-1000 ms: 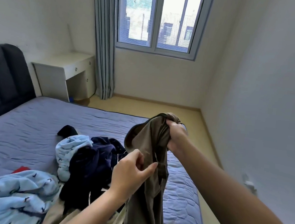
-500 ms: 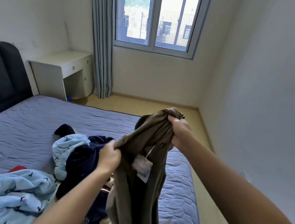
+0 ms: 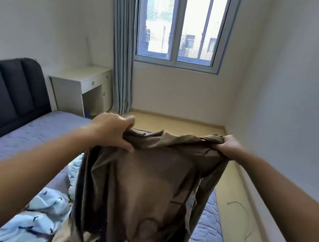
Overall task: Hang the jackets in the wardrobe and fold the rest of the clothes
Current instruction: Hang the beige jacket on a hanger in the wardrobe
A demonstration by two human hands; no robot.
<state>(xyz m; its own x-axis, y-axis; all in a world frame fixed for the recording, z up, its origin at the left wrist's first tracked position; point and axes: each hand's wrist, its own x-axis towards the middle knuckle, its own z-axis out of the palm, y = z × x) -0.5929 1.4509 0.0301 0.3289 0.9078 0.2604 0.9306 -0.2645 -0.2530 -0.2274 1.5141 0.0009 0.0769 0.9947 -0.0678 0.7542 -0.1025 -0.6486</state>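
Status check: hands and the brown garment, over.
Both gripping: left hand, right hand on brown garment top edge. Hangs spread above bed. Behind it, light blue clothes.

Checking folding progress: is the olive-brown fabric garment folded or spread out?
Spread out: left hand and right hand hold the olive-brown fabric garment stretched wide; it hangs unfolded.

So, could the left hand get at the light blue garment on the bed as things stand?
Probably not yet: the left hand grips the brown garment, stretched between it and the right hand. The light blue garment lies below that arm, so letting go should open the way.
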